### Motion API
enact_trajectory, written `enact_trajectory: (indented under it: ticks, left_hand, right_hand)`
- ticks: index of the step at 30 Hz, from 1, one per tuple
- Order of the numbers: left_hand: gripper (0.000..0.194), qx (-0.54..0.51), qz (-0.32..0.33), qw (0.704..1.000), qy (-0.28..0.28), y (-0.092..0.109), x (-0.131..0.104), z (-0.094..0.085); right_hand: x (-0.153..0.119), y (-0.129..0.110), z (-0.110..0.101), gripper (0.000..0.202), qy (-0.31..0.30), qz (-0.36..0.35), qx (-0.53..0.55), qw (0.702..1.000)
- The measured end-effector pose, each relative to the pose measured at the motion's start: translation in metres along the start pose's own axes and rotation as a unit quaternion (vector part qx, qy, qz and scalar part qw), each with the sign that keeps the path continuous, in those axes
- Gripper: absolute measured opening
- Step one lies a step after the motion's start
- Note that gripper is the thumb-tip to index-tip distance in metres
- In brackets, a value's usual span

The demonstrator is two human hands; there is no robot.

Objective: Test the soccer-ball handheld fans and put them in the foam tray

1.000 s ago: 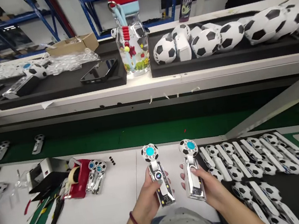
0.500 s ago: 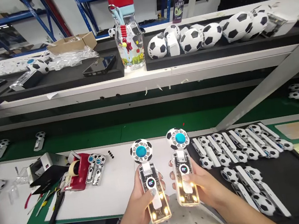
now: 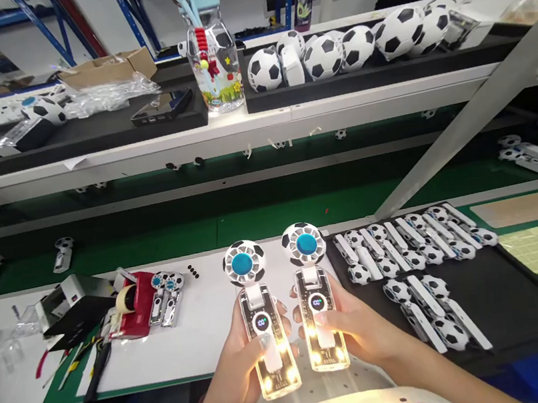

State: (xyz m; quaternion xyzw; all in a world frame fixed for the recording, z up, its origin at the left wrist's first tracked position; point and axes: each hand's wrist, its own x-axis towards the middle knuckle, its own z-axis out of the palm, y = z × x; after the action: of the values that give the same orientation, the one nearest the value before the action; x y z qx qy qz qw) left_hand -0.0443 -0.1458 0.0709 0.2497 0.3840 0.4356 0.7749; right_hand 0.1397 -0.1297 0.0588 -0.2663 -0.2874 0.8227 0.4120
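My left fingers [image 3: 257, 350] grip a clear, lit, football-headed plastic device [image 3: 262, 323]; my right fingers [image 3: 338, 322] clasp its matching twin [image 3: 317, 303] just beside it, long axes pointing away from me, at the white counter [image 3: 206, 319].

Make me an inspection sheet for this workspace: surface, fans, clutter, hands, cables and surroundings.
Surface: white sheet on a green bench; black tray at right with rows of folded fans.
Fans: left fan and right fan both have lights on; both displays read 100.
Clutter: at left, a red tape dispenser, a dark box and a yellow-handled tool.
Hands: left hand and right hand each grip one fan, thumb on its front.
Cables: nothing seen that is clearly a cable.
Surroundings: shelf above holds a red-lidded bottle and a phone; blue rack behind.
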Motion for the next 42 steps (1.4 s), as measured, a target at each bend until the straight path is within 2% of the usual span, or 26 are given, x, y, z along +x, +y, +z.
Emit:
enact_trajectory:
  ticks: [8,13,20,26,31,36,40,42]
  left_hand:
    - [0.042,-0.010,0.011,0.999,0.045,-0.006,-0.006,-0.003]
    - [0.042,-0.020,0.019,0.999,0.035,-0.006,-0.010,-0.005]
    - [0.046,-0.036,-0.004,0.999,0.019,-0.008,-0.011,-0.006]
    - [0.045,-0.035,-0.010,0.999,0.027,-0.006,-0.011,0.001]
    - [0.047,-0.041,-0.004,0.998,0.050,-0.005,-0.008,0.003]
    - [0.047,-0.040,-0.003,0.998,0.047,-0.005,-0.004,-0.001]
    - [0.040,-0.057,-0.016,0.997,0.047,-0.005,-0.001,-0.003]
    - [0.042,-0.054,-0.016,0.997,0.049,-0.004,0.000,-0.004]
  right_hand:
    - [-0.005,0.008,0.003,0.063,0.013,0.006,0.001,1.000]
    - [-0.006,0.013,0.003,0.057,0.017,0.005,0.009,1.000]
    - [-0.010,0.016,0.002,0.054,0.073,0.019,0.024,0.997]
    - [-0.011,0.017,0.001,0.049,0.090,0.003,0.054,0.994]
    - [-0.010,0.016,-0.003,0.045,0.077,0.002,0.065,0.995]
    - [-0.008,0.014,-0.008,0.053,0.060,0.012,0.060,0.996]
    - [-0.007,0.011,-0.013,0.065,0.061,0.024,0.048,0.997]
    - [-0.006,0.009,-0.015,0.064,0.055,0.028,0.039,0.997]
